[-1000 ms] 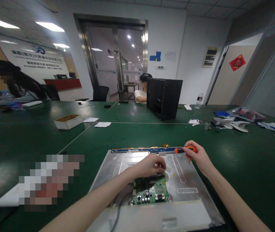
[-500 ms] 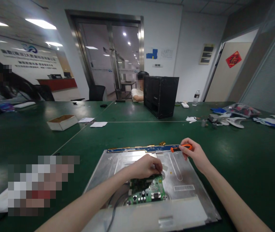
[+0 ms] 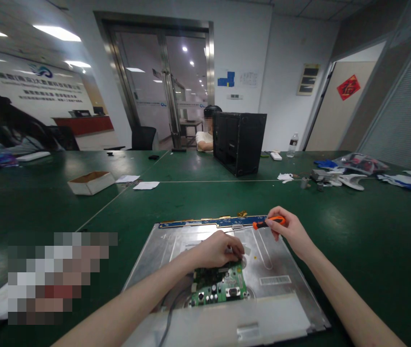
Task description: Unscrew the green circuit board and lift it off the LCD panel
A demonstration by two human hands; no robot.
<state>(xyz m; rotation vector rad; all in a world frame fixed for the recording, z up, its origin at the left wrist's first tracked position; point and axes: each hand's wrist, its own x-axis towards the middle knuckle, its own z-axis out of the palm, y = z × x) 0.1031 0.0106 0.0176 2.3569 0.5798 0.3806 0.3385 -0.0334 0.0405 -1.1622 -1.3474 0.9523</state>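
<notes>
Right hand (image 3: 288, 229), right of centre: fingers closed lightly on the handle of an orange-and-black screwdriver (image 3: 269, 222), its thin shaft pointing left; tip not distinguishable.

Left hand (image 3: 221, 250), lower centre: fingers curled, nearly closed, at the upper edge of a green circuit board (image 3: 223, 284); whether anything is pinched cannot be told.

Metal-backed panel (image 3: 281, 267), lower centre, flat beneath both hands; carries the green board, a grey cable (image 3: 171, 318) and, along the far edge, a blue strip board (image 3: 208, 222).

Step in hand, judged: close work at the board's upper edge, tool at the ready. Next move, judged, calls for the shaft kept clear of the left fingers and the panel steady.

Worktop (image 3: 367, 250): dark green. Open box (image 3: 91, 184), left; black case (image 3: 241, 144), upper centre; bottle (image 3: 292, 145) and plastic bag (image 3: 362, 163), right.

Room: glass doors (image 3: 154, 86), upper centre; red sign (image 3: 349, 87), upper right; one person (image 3: 20, 125) at left, another (image 3: 205, 137) partly behind the case.
</notes>
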